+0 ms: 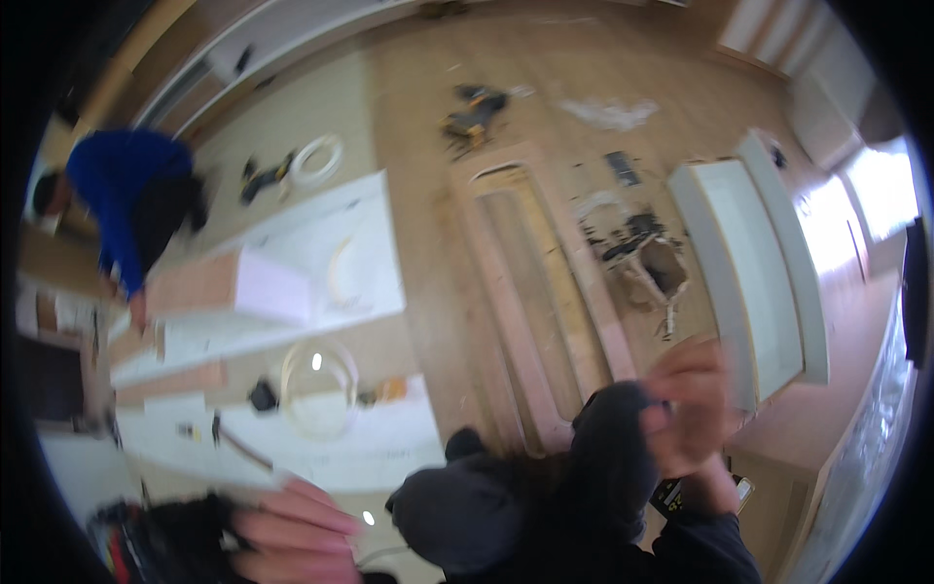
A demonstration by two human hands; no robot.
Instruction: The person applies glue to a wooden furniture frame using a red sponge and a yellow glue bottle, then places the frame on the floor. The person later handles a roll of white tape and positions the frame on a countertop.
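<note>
My left hand is at the lower left, blurred, its fingers stretched out towards the right. Directly beside it is a dark object with red parts, too smeared to name. My right hand is raised at the lower right, beside my dark-clothed knee. Its fingers are curled together; whatever they may hold is too blurred to make out. Ahead of my legs, a long wooden frame with rounded inner corners lies on the floor.
A white-lined cabinet carcass stands at right, near a torn cardboard box. Power tools lie farther off. At left, a person in blue bends over a box-shaped panel piece on white boards. Edging coils lie nearby.
</note>
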